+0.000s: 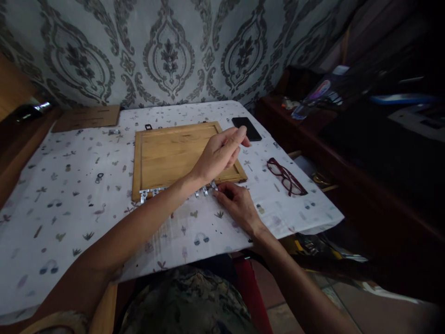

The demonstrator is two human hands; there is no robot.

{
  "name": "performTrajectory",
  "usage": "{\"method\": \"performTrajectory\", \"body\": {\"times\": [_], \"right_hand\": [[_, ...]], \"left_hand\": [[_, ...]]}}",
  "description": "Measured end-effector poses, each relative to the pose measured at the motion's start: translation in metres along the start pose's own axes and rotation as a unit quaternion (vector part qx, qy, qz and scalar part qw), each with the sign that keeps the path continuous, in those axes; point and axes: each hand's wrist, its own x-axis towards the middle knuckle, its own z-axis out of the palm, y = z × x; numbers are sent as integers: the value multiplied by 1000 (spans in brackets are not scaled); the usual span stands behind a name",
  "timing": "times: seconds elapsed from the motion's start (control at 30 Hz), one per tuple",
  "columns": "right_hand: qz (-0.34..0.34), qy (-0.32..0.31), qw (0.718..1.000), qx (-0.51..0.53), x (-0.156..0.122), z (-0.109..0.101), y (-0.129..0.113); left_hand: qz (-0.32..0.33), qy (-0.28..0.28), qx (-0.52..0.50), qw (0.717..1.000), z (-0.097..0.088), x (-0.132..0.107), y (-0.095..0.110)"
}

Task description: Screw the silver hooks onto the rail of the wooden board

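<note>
A wooden board (170, 153) lies flat on the table, with small metal hinges (144, 194) along its near edge. My left hand (220, 155) hovers over the board's right side, fingers drawn together in a pinch; what they hold is too small to make out. My right hand (236, 204) rests on the cloth at the board's near right corner, fingertips closed on a small metal hinge (212, 185) there.
A white patterned tablecloth (69, 208) covers the table. A black phone (246, 128) lies beyond the board and red-framed glasses (287, 176) to its right. A second wooden panel (86, 117) sits far left. Small metal parts (99, 177) dot the cloth. Dark furniture stands right.
</note>
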Motion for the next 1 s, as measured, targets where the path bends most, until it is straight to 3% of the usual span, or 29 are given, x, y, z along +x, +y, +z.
{"method": "performTrajectory", "body": {"times": [0.23,0.33,0.47,0.53,0.8,1.0], "right_hand": [[1,3,1000,-1,0,0,0],[4,-2,1000,8,0,1,1],[5,-7,1000,17,0,2,2],[5,-4,1000,17,0,3,2],[3,-1,1000,15,-1,2,0],[1,-1,1000,10,-1,1,2]], "left_hand": [[-21,-68,19,997,-4,1,2],[-17,-19,28,999,-3,-1,3],[43,77,55,995,2,-6,3],[47,85,63,993,5,-9,3],[-12,39,19,999,7,-3,5],[41,-30,-5,999,-2,2,-3]]}}
